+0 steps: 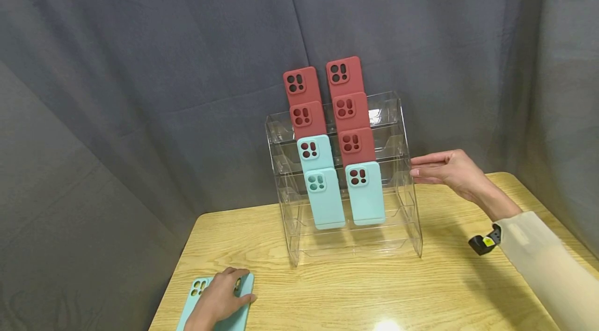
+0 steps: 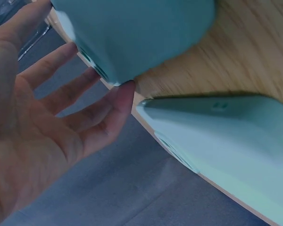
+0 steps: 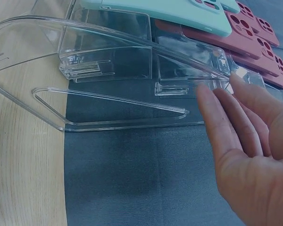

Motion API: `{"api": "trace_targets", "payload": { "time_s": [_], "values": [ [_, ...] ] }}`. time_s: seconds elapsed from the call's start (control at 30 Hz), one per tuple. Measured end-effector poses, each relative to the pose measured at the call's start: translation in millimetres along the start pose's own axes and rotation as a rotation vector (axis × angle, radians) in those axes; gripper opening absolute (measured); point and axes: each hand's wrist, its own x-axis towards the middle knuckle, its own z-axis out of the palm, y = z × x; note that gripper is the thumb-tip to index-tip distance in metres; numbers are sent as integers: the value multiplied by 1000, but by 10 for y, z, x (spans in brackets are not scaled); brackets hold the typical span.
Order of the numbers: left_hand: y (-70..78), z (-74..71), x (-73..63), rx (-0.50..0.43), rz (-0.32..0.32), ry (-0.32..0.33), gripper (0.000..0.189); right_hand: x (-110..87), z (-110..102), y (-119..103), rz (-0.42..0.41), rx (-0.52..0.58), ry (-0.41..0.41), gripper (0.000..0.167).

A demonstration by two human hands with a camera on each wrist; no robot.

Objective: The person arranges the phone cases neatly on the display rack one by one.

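Observation:
My left hand point(image 1: 220, 297) holds a mint phone case point(image 1: 239, 315) on the table, its thumb at one side and fingertips on the camera end. A second mint phone case point(image 1: 189, 304) lies just left of it, partly under the hand. At the right, my right hand point(image 1: 451, 172) touches the side panel of a clear acrylic rack point(image 1: 414, 206) with fingers nearly straight. Two columns of cases lean on the tiers. The left column has two red cases point(image 1: 304, 93) above two mint ones point(image 1: 325, 206); the right has three red cases point(image 1: 351, 118) above a mint one point(image 1: 367, 201).
The wooden table point(image 1: 355, 289) carries the rack near its back edge. Grey curtain point(image 1: 224, 61) hangs behind and down the sides. A black strap with a small device point(image 1: 484, 242) sits on the right wrist.

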Motion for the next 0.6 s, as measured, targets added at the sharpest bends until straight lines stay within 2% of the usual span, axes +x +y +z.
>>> {"api": "trace_targets", "payload": {
  "time_s": [0.1,0.23,0.6],
  "values": [
    [9,1,4,1,-9,2,67,-16,2,1,-28,8,1,61],
    [13,14,21,-3,-10,13,66,-39,1,-4,-45,-48,24,60],
    [31,33,33,-7,-12,35,57,-44,-12,-38,-11,-170,24,60]
  ]
}}
